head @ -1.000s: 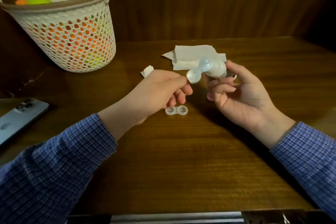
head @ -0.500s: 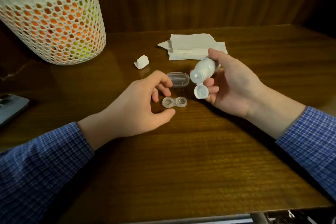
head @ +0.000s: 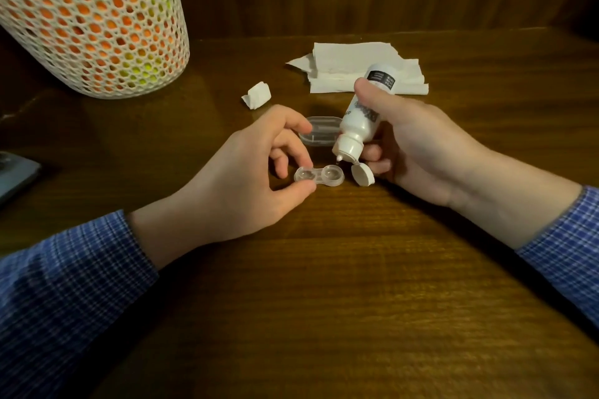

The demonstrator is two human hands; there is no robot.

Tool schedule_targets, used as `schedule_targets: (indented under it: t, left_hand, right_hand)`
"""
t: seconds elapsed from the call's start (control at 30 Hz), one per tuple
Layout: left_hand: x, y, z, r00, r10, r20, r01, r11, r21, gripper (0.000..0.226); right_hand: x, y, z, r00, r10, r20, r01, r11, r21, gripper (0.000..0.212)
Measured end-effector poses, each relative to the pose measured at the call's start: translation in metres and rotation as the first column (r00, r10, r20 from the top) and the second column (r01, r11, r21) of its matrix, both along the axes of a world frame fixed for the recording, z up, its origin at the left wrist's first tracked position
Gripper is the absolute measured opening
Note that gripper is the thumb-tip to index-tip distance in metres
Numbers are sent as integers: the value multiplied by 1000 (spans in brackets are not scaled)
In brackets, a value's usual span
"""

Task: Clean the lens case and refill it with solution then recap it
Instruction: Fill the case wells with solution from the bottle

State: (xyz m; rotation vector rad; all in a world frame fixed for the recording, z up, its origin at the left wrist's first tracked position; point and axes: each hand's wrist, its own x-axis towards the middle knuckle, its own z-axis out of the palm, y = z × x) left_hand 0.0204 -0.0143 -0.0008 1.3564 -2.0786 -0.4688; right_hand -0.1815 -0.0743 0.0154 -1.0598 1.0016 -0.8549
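Observation:
A clear two-well lens case (head: 319,175) lies open on the wooden table (head: 356,285). My left hand (head: 246,175) pinches its left well between thumb and fingers. My right hand (head: 421,152) grips a small white solution bottle (head: 359,116), tipped nozzle-down just above the right well. The bottle's flip cap (head: 363,174) hangs open beside the case. A clear lid (head: 319,133) of the case lies just behind, partly hidden by the bottle and my left fingers.
A white mesh basket (head: 94,19) with orange and green contents stands at the back left. Folded paper towels (head: 356,70) lie behind the bottle, a crumpled scrap (head: 257,95) to their left. A phone (head: 16,175) lies at the left edge.
My right hand has tipped the bottle upright-inverted and brought its nozzle over the right well. My left hand closed its thumb and fingers onto the case's left well.

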Motion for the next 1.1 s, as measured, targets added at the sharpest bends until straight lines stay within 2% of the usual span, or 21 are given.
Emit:
schedule_targets:
  t: [0.43,0.73,1.1]
  left_hand:
    - [-4,3,2,1000,-11,7,11,1000,-11,58]
    - [-2,2,0,1000,-18,3,18,1000,3,55]
    - [-1,1,0,1000,-21,-15,22,1000,21,52]
  right_hand:
    - [4,14,-2,992,-35,-123,8,977,-215,18]
    - [5,16,-7,974,-94,-204,7,921,-389,22]
    - [6,15,-11,981,-90,-171,14,915,-403,11]
